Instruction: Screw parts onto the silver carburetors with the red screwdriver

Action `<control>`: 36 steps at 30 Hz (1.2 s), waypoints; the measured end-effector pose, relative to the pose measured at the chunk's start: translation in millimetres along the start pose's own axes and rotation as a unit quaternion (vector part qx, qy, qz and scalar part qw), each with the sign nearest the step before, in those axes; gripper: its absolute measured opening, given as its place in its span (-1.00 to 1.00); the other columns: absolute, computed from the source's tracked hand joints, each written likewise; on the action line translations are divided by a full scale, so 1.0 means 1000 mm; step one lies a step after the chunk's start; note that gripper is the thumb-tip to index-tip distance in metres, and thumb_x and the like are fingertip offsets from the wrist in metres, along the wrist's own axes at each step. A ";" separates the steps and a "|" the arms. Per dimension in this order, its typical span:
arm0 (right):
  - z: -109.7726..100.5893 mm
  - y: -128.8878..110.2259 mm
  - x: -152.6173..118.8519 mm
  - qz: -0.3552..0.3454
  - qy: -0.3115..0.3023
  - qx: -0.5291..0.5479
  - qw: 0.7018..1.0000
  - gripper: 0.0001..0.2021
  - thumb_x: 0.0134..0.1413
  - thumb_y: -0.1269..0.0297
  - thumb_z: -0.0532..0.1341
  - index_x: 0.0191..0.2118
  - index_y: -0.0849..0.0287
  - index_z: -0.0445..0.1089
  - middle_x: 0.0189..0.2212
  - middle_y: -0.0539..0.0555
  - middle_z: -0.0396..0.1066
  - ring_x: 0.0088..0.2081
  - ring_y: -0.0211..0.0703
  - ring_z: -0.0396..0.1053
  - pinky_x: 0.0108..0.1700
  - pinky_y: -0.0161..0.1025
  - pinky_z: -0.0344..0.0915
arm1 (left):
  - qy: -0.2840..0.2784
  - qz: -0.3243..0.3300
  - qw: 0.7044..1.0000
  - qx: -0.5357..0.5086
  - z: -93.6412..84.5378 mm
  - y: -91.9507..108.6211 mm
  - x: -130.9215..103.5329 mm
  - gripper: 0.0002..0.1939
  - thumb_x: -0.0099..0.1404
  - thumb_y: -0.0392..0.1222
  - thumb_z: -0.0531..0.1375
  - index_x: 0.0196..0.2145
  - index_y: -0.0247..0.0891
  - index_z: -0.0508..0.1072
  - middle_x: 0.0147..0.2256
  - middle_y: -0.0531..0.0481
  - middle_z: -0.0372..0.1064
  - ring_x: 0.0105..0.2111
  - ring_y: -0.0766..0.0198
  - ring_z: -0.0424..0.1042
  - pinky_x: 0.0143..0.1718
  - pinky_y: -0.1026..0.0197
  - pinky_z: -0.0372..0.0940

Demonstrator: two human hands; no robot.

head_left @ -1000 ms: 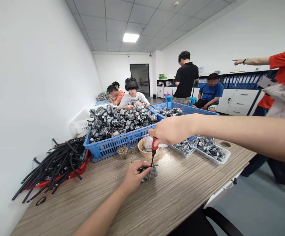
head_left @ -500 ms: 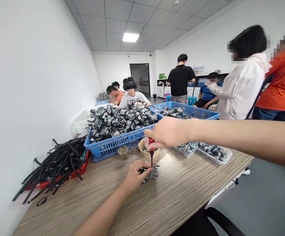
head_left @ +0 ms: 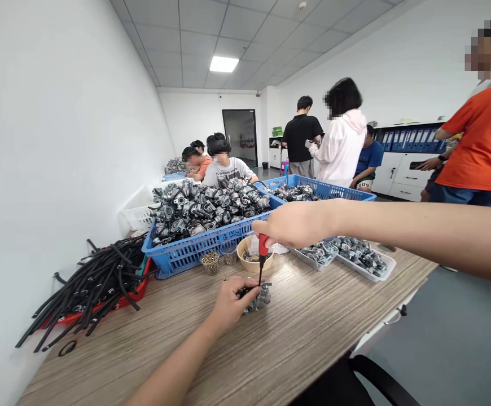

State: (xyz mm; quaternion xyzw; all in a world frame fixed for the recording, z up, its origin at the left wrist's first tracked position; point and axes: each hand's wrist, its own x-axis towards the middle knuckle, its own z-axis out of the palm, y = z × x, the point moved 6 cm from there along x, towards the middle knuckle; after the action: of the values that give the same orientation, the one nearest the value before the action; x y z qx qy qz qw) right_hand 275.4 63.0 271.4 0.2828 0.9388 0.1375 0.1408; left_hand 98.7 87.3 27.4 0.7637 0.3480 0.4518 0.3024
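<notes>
My left hand (head_left: 233, 300) is closed around a small grey metal carburetor (head_left: 262, 299) on the wooden table, pressing it down with thumb and fingers. My right hand (head_left: 292, 226) grips the red handle of a screwdriver (head_left: 263, 248) from above. The screwdriver points down, slightly tilted, and its dark shaft meets the top of the carburetor beside my left thumb. The exact contact of the tip is hidden by my fingers. Just behind stand a cream bowl (head_left: 245, 265) of small parts and a clear cup of brass-coloured screws (head_left: 210, 263).
A blue crate (head_left: 173, 262) heaped with carburetors stands behind the bowl, another blue crate (head_left: 355, 195) to its right. Black hoses (head_left: 97, 282) overflow a red tray at left. Clear trays (head_left: 385, 270) of metal parts sit at right. Several people stand or sit beyond the table.
The screwdriver has tilted a little, and my right hand has turned slightly on its handle. My left hand keeps the carburetor in place. A person in a pale hoodie has walked farther away.
</notes>
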 end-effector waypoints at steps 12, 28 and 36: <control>-0.005 -0.003 0.007 0.030 0.034 -0.047 0.998 -0.38 0.73 -0.21 -0.03 0.10 0.18 0.62 -0.29 0.21 0.65 -0.37 -0.01 0.44 -0.32 -0.11 -0.01 | -0.004 0.009 1.000 0.006 -0.001 -0.001 -0.001 -0.69 0.54 0.13 0.44 -0.06 -0.16 0.83 0.02 -0.21 0.81 0.00 -0.07 0.81 0.15 -0.14 0.64; 0.009 -0.014 0.007 -0.018 0.065 0.007 0.998 -0.57 0.68 -0.07 0.11 0.22 0.22 0.40 -0.10 0.23 0.64 -0.28 0.02 0.49 -0.31 -0.09 0.11 | 0.003 0.025 1.000 0.008 0.001 0.002 -0.001 -0.63 0.56 0.20 0.41 -0.03 -0.13 0.83 0.03 -0.20 0.81 0.03 -0.09 0.80 0.18 -0.17 0.63; 0.004 -0.017 -0.003 -0.104 0.049 -0.014 0.993 -0.52 0.41 0.47 0.23 0.37 0.11 0.40 0.17 0.20 0.54 -0.16 0.01 0.52 -0.31 -0.07 0.11 | -0.007 0.008 1.000 0.005 -0.001 0.007 0.000 -0.63 0.55 0.22 0.42 -0.04 -0.11 0.84 0.04 -0.20 0.81 0.03 -0.09 0.79 0.19 -0.18 0.63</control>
State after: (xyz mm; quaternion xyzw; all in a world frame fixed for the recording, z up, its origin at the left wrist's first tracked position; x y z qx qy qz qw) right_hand 270.5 48.5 262.5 0.1743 0.9668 0.1493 0.1121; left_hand 99.7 82.9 33.3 0.7711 0.3422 0.4470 0.2975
